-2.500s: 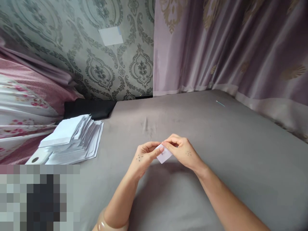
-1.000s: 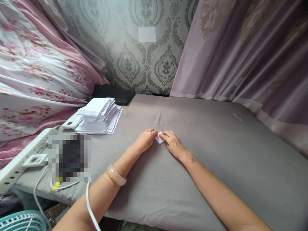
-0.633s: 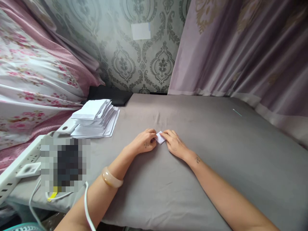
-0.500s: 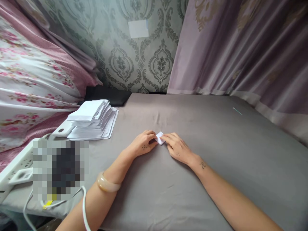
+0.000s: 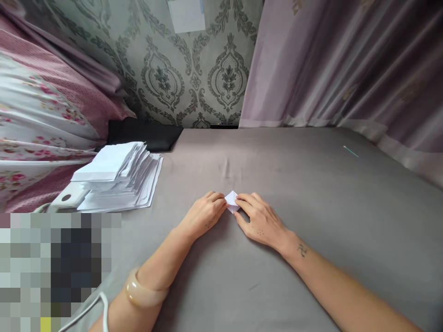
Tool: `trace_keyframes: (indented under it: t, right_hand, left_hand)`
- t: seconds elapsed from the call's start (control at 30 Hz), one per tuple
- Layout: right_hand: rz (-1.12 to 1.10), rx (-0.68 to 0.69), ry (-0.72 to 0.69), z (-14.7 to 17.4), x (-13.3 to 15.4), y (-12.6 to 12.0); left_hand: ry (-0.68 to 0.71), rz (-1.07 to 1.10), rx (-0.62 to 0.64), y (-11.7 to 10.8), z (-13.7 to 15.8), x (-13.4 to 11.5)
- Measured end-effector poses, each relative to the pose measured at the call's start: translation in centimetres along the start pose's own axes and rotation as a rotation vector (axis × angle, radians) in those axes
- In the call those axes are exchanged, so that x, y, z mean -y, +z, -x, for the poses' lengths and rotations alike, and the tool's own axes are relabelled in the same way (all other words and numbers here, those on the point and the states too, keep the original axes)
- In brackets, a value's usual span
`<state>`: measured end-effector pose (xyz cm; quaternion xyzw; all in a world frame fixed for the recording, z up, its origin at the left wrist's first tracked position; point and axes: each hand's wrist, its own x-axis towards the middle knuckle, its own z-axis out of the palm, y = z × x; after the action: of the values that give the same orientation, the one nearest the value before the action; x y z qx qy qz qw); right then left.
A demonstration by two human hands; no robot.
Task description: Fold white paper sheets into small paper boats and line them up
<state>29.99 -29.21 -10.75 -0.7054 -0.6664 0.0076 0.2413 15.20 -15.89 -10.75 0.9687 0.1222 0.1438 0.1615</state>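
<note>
A small folded piece of white paper [image 5: 232, 199] lies between my hands near the middle of the grey-covered table, one corner pointing away from me. My left hand [image 5: 208, 210] pinches its left corner between thumb and fingers. On the other side, my right hand [image 5: 258, 214] grips the right edge, fingers on top and thumb at the near side. A crease runs across the paper, with a flap on the near half. Its outer corners are partly hidden under my fingertips.
To the left stands a tall stack of white paper [image 5: 114, 175], beside a white device [image 5: 69, 196] and in front of a black flat item [image 5: 145, 134]. A white cable [image 5: 104, 304] runs by my left forearm. A thin greenish stick [image 5: 351, 151] lies far right on the grey cloth [image 5: 304, 170].
The view has tilted down and come a little closer. Between my fingers the folded paper looks wider, with a crease and near flap now showing. Both hands still hold it.
</note>
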Motion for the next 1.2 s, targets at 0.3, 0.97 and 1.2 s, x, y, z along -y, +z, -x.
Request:
trace_keyframes:
  t: [0.3, 0.97, 1.2]
  right_hand:
    - [-0.169, -0.091, 0.194, -0.6, -1.2, 0.9]
    - [-0.218, -0.139, 0.477, -2.4, -1.3, 1.6]
    - [-0.188, -0.121, 0.464, -2.6, -1.4, 1.6]
  left_hand:
    - [-0.301, 0.252, -0.102, 1.0, -0.5, 0.4]
    - [-0.560, 0.339, -0.119, 1.5, -1.7, 0.0]
    - [-0.573, 0.309, -0.103, 1.5, -1.9, 0.2]
